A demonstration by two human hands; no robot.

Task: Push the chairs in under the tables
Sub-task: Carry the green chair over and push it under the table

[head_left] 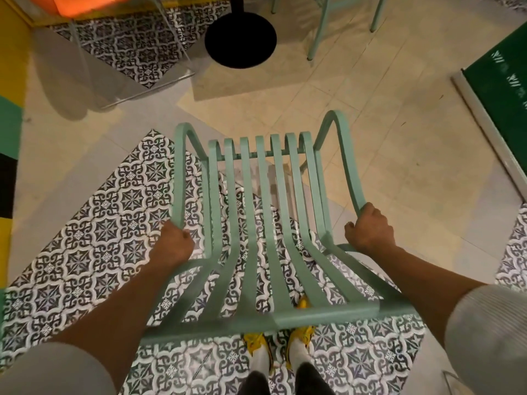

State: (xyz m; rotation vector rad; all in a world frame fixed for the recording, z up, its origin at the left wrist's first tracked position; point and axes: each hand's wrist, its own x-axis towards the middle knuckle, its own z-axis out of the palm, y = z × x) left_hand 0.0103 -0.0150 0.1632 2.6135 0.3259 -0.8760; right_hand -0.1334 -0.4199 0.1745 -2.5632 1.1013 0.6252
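Mint slatted chair (pixel 265 223) on patterned tiles, front legs hidden beneath seat. Black table base (pixel 240 38) well beyond, tabletop cut off. Left hand (pixel 174 243) and right hand (pixel 369 228) curled around armrest ends, fingertips tucked underneath. Yellow shoes (pixel 302 334) partly hidden.

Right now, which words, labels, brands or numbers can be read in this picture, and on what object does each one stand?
None can be read.
Green board at the right edge: white marks, too blurred and cut off to read.
Chair, held by the left hand and right hand: no text visible.
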